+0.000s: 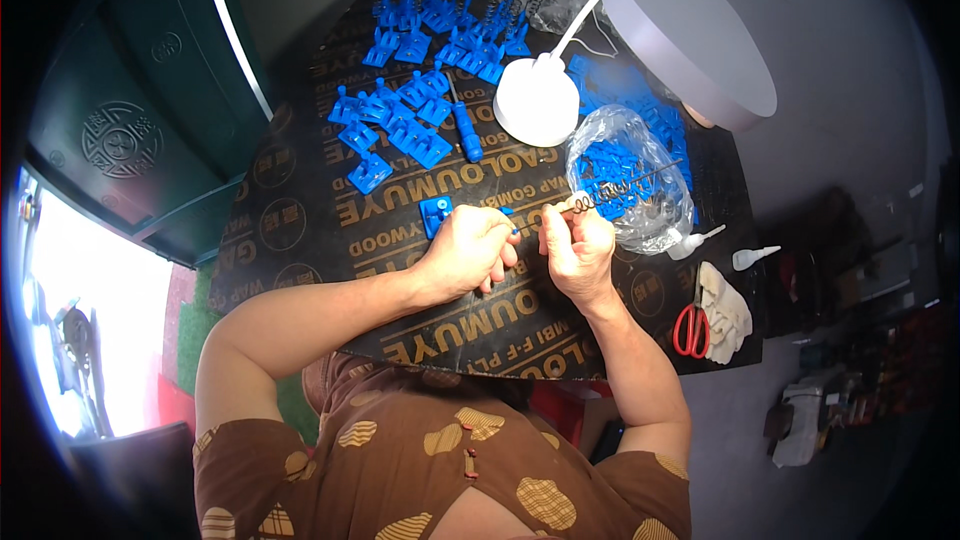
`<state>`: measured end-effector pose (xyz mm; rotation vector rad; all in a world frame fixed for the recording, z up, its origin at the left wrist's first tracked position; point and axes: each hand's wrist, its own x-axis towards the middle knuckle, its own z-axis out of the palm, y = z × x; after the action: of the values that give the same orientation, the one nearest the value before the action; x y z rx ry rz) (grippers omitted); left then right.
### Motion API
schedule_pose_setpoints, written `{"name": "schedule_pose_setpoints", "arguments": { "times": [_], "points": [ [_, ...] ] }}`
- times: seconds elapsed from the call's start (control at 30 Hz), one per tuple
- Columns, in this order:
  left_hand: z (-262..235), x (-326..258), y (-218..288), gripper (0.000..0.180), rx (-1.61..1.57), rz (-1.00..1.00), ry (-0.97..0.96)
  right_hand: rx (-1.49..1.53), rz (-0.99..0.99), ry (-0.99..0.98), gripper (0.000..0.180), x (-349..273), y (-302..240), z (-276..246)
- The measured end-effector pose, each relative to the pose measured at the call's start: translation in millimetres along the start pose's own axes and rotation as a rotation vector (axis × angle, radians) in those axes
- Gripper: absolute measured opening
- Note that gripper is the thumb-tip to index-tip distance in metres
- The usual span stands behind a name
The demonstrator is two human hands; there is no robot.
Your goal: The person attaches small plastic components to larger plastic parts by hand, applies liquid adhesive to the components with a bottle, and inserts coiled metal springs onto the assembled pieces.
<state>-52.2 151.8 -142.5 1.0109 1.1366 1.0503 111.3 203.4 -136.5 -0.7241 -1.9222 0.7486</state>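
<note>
My left hand (468, 248) is closed, and a small blue plastic piece (507, 211) shows at its fingertips; most of that piece is hidden. Against the back of this hand lies a blue plastic base (436, 216) on the tabletop. My right hand (580, 250) pinches one end of a black coil spring (588, 203), whose straight wire points off to the right over a clear plastic bag (654, 230) of blue parts. A short gap separates the two hands, both held over the near middle of the table.
Blue bases (395, 120) and others bearing upright springs (480, 35) fill the far left, beside a blue-handled screwdriver (466, 132). A lamp (537, 105) with a big round head (690, 30) overhangs the far right. Red scissors (691, 330), a white glove (727, 310) and a small bottle (688, 245) lie right.
</note>
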Motion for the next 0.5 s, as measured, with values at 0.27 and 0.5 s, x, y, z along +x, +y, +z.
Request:
{"name": "schedule_pose_setpoints", "arguments": {
  "times": [0.27, 0.5],
  "points": [
    [-0.3, 0.2, 0.7, 0.023, 0.027, -0.001, 0.000, 0.003, 0.000, 0.031, 0.014, 2.4, -3.1, 2.1],
    [0.7, 0.1, 0.5, 0.022, 0.026, 0.000, 0.002, -0.009, -0.008, 0.025, 0.012, 1.9, -2.2, 1.3]
  ]
}}
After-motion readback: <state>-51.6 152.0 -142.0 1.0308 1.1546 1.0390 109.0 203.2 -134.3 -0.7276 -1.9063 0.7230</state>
